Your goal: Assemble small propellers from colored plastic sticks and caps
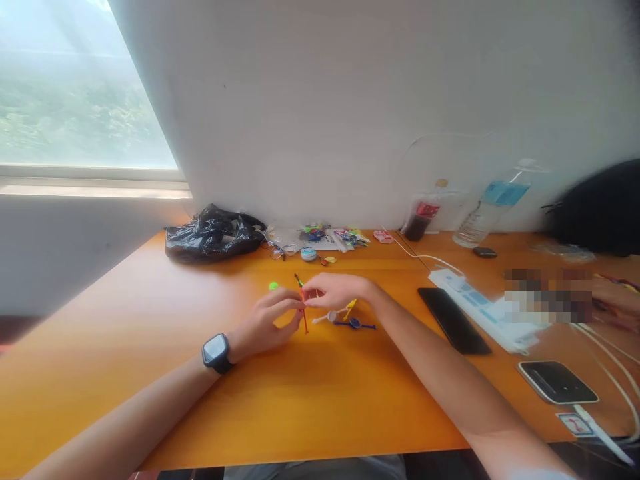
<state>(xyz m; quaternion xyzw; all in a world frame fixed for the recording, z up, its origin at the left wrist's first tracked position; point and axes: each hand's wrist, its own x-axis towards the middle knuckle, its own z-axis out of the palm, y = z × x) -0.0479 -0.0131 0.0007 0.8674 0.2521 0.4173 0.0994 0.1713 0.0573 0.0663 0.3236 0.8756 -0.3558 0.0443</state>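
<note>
My left hand [273, 321], with a dark smartwatch [216, 352] on its wrist, pinches a thin red plastic strip [306, 323] from the left. From the other side, the closed fingertips of my right hand [334, 291] grip the same strip near its middle. The strip stands almost upright, and its top end looks dark; my fingers hide its centre. Just right of it lie a white piece with a round middle [331, 316], a yellow piece [351, 308] and a blue piece with a round middle [355, 324]. A bright green round piece [273, 286] lies behind my left hand.
Along the wall are a black plastic bag [213, 233], several small colourful parts [320, 233], a cola bottle [421, 219] and a clear bottle [483, 210]. At right lie a black phone [453, 320], a white power strip [480, 310], cables and another person's hand [617, 300].
</note>
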